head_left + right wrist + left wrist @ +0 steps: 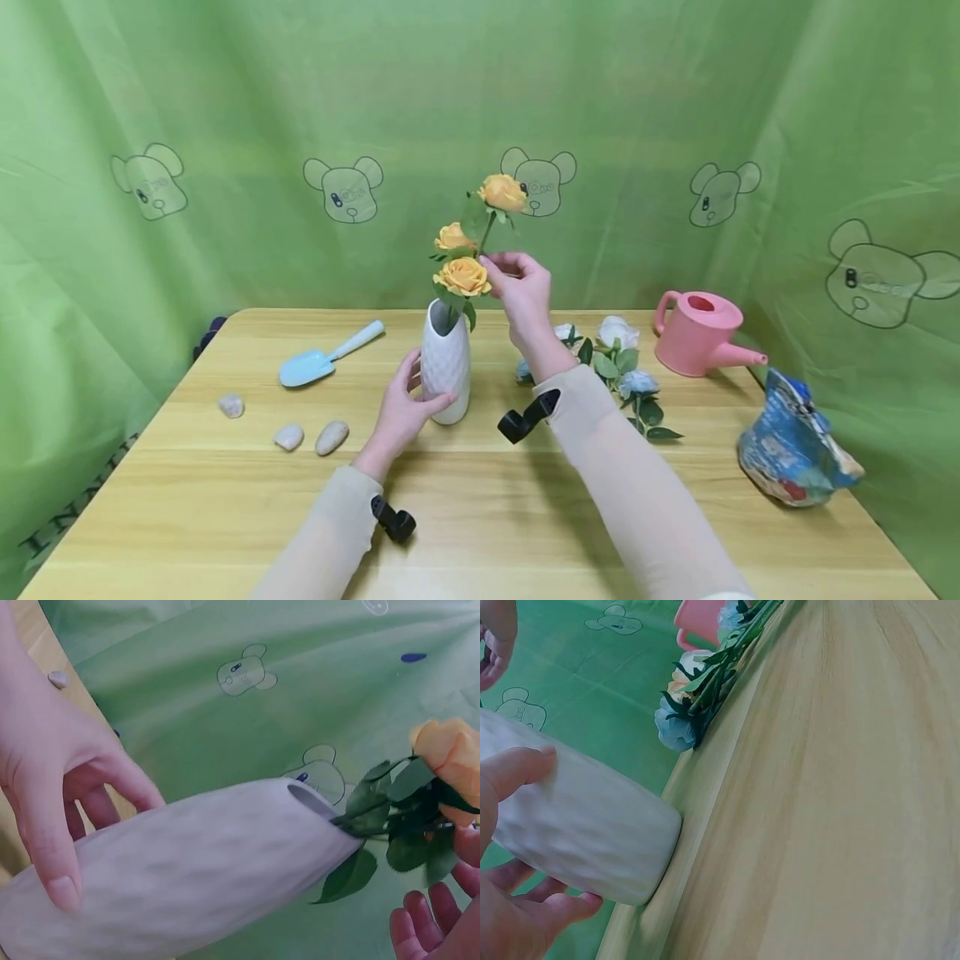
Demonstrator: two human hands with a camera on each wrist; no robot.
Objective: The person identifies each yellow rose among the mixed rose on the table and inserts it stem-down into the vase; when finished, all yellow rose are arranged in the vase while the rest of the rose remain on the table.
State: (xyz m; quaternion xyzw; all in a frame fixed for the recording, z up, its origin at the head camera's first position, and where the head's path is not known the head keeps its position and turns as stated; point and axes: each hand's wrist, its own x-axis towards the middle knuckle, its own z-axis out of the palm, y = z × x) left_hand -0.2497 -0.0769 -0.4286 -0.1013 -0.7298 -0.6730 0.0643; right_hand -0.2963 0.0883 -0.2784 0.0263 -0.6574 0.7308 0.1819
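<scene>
At the table's middle, the left hand (401, 408) is wrapping thumb and fingers around the white vase (446, 363), while the right hand (522, 293), at one o'clock above it, is pinching the stem of a yellow rose (502, 192). Keeping the vase braced and lowering the stem straight into the mouth beside the other two roses (459, 258) looks wisest. Letters reading "INNI" are showing on the green curtain (67, 508) at eight o'clock

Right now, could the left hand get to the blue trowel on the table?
Probably yes: the trowel lies in the open left of the vase, nothing between, but the left hand would have to release the vase first.
</scene>
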